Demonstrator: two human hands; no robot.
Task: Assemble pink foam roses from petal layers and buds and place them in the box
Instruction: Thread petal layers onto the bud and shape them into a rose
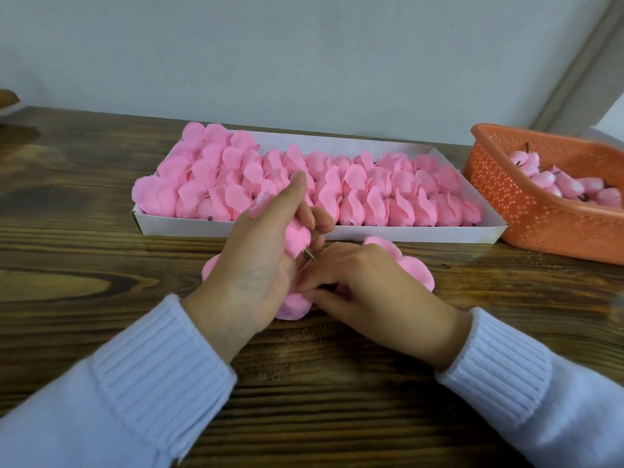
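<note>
Bud in one hand, petal layer under the other.

My left hand (256, 265) grips a pink foam bud (299, 243), its short grey stem (309, 254) pointing down toward my right hand (364, 285), whose fingers (319, 280) pinch a flat petal layer (415, 271) lying on the wooden counter (101, 251). Just behind, a long white box (388, 233) is packed with rows of pink roses (337, 190). To its right, an orange perforated basket (513, 204) holds loose buds (567, 187). White ribbed sleeves (152, 366) cover both my wrists.

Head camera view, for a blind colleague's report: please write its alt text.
A person's left hand holds a half-built pink foam rose while the right hand pinches flat petal layers on a wooden table. Behind, a white box is packed with finished roses; an orange basket holds buds.
</note>
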